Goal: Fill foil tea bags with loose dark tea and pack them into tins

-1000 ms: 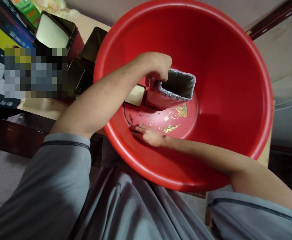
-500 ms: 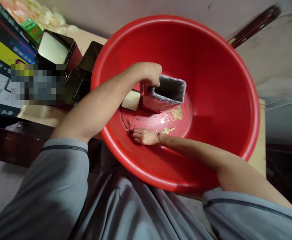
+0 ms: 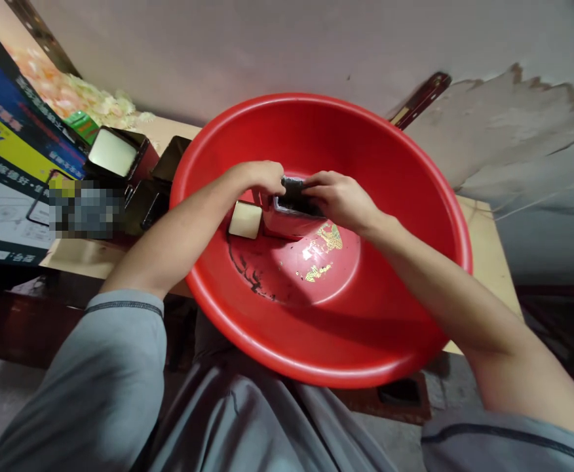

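Observation:
A big red plastic basin (image 3: pixel 405 308) holds a rectangular red tin (image 3: pixel 287 226) lined with a silvery foil bag, its mouth upward and dark inside. My left hand (image 3: pixel 267 177) is closed on the tin's left rim and foil edge. Over the right part of the mouth is my right hand (image 3: pixel 339 196), its fingers bent together at the opening; what they hold, if anything, is hidden. Just left of the tin lies a pale gold square lid (image 3: pixel 246 219). Dark loose bits (image 3: pixel 255 282) lie along the basin's lower left floor, near a golden printed pattern (image 3: pixel 330 237).
Left of the basin, several dark open tins (image 3: pixel 172 160) and one with a pale lid (image 3: pixel 113 152) stand on the wooden table (image 3: pixel 483 236). A printed carton (image 3: pixel 6 151) and artificial flowers (image 3: pixel 65 92) are farther left. A dark wooden handle (image 3: pixel 422 98) leans behind the basin.
My right hand has lifted from the dark bits on the basin floor and moved up to the tin's mouth. My left hand stays on the tin. The view has shifted.

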The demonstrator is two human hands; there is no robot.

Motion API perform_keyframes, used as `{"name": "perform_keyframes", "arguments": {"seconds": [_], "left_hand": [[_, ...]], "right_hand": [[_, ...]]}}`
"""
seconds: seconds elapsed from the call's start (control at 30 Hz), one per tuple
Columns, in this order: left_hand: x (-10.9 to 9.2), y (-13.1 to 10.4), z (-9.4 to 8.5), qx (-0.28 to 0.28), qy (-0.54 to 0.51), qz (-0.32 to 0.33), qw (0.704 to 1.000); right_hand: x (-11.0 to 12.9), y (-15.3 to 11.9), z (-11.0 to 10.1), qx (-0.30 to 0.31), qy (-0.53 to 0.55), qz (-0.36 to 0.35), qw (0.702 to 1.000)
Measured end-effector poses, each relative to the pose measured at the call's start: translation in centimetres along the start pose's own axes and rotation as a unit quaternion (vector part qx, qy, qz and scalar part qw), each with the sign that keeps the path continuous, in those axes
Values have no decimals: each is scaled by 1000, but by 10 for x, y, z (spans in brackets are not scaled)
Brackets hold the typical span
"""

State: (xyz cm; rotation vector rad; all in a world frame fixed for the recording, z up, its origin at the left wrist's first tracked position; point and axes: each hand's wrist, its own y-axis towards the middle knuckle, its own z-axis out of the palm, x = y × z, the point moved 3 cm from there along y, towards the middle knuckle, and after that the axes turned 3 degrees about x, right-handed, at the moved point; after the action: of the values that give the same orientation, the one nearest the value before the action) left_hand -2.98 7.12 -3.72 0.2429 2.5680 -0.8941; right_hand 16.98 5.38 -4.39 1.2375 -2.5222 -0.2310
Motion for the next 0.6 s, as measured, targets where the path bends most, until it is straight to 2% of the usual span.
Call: {"name": "perform_keyframes", "arguments": {"seconds": [0.03, 0.17, 0.3, 0.43, 0.6], "left_hand": [[1, 0, 0, 4, -5, 1, 1000], [7, 2, -3, 12, -25, 16, 999], [14, 6, -5, 24, -55, 22, 998], [17, 6, -10, 1, -69, 24, 997], [20, 2, -19, -47, -62, 26, 997]], "right_hand": [[-2, 4, 0, 25, -8, -1, 1000], [0, 14, -10, 22, -32, 2, 999], [7, 18, -11, 96, -92, 21, 991], [10, 19, -5, 142, -132, 41, 980], [11, 17, 3, 133, -120, -5, 984]]}}
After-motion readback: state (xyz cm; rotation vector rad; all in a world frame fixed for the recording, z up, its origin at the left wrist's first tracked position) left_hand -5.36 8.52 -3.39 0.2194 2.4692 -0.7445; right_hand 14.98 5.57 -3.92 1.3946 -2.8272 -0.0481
